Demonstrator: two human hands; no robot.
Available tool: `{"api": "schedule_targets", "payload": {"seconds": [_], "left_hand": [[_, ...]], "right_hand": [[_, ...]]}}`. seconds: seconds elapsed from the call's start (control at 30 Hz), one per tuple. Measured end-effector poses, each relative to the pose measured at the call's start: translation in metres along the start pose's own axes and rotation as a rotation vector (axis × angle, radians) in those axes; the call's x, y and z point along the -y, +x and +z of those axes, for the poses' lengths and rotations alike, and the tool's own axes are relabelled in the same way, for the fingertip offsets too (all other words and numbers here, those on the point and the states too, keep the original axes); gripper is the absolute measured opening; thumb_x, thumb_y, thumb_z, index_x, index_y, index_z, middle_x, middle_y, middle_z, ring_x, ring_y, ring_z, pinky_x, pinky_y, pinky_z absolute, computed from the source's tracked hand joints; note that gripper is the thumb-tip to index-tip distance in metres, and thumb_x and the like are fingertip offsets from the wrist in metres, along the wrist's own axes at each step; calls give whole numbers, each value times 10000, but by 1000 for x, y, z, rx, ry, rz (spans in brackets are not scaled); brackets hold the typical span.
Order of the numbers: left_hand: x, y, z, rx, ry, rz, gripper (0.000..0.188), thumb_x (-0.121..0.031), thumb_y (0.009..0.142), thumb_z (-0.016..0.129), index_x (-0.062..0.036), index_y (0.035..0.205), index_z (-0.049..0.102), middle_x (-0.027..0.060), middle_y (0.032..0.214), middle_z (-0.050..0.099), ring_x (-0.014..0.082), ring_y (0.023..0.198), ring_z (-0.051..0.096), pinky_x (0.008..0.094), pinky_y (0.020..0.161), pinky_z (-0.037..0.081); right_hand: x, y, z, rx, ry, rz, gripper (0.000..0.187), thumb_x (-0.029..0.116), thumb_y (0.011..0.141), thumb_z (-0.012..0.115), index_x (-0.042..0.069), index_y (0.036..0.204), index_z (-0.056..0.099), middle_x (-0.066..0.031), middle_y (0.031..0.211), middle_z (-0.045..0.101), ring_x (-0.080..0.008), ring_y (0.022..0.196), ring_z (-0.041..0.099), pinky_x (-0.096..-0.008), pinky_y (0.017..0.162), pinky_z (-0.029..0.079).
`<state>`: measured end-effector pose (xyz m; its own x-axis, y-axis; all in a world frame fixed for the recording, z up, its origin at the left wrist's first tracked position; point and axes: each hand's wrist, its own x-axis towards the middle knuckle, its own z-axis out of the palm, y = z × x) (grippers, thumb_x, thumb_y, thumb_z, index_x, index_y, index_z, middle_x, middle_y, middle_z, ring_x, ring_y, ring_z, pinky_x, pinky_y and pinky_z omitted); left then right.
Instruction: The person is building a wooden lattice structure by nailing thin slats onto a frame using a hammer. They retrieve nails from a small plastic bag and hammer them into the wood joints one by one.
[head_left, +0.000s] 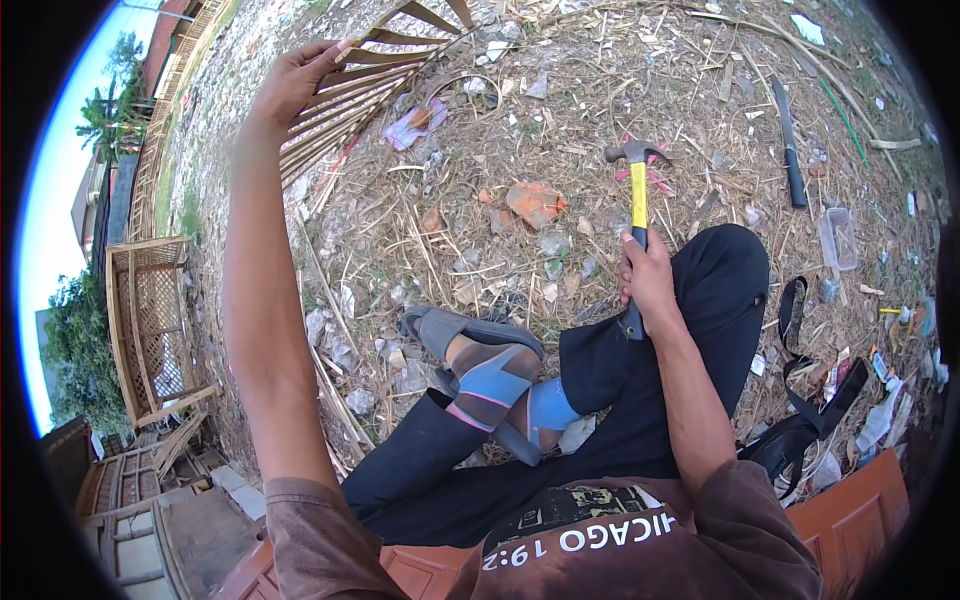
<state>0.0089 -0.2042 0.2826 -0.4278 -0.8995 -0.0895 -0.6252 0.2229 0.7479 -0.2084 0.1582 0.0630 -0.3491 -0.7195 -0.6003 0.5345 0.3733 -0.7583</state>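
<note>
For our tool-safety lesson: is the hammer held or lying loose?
Held: the hammer has the right hand wrapped around its black grip.

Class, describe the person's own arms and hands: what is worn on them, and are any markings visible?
The left hand and right hand are ungloved. Both forearms are bare, with no watch or bracelet showing. The left sleeve and right sleeve are short and brown, without visible print.

Hammer handle [640,205] yellow and black, hammer head [633,152] dark grey. Slats [390,57] tan-brown. Socks [497,384] patterned blue and grey-brown, pink-edged. Trousers [722,290] black. Shirt [725,545] brown, lettering [605,537] white. Brick chunk [537,204] orange.
</note>
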Motion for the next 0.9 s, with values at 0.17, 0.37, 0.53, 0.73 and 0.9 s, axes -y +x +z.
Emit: {"api": "schedule_targets", "payload": {"seconds": [0.17, 0.37, 0.53, 0.73, 0.9], "left_hand": [[-20, 6, 2, -32, 111, -22, 401, -427, 923, 732, -89, 1138, 738, 9, 934, 711, 64, 843, 631, 250, 653, 455], [11, -20, 49, -56, 86, 76, 395, -388, 919, 748, -40, 1106, 751, -1, 834, 679, 86, 715, 550, 267, 624, 424], [29, -81, 127, -35, 183, -54, 321, -355, 908, 752, -76, 1067, 770, 10, 769, 639, 97, 668, 534, 287, 583, 403], [54, -100, 159, -112, 139, 114, 291, -328, 898, 758, -75, 1042, 773, 59, 820, 684, 146, 715, 611, 317, 639, 468], [30, -94, 136, -122, 178, 47, 298, -339, 893, 761, -94, 1061, 778, 57, 843, 701, 140, 705, 598, 312, 643, 462]], "right_hand": [[4, 1, -1, -48, 15, 11, 119, 204, 1025, 529, 117, 983, 459, 50, 584, 390, -58, 426, 382, -254, 389, 349], [0, 4, -2, -11, 23, 24, 119, 179, 1006, 546, 114, 1040, 452, 41, 583, 397, -67, 436, 394, -264, 389, 364], [1, 1, -3, -36, -3, 21, 115, 175, 1005, 549, 106, 1030, 460, 39, 585, 407, -69, 434, 402, -264, 388, 366], [-3, -14, -4, 43, 57, 53, 172, 272, 1055, 507, 117, 1010, 448, 47, 597, 392, -57, 424, 391, -241, 397, 361], [-7, -10, 2, 68, -4, -1, 172, 260, 1053, 510, 119, 986, 437, 45, 594, 397, -58, 425, 398, -247, 396, 367]]}}
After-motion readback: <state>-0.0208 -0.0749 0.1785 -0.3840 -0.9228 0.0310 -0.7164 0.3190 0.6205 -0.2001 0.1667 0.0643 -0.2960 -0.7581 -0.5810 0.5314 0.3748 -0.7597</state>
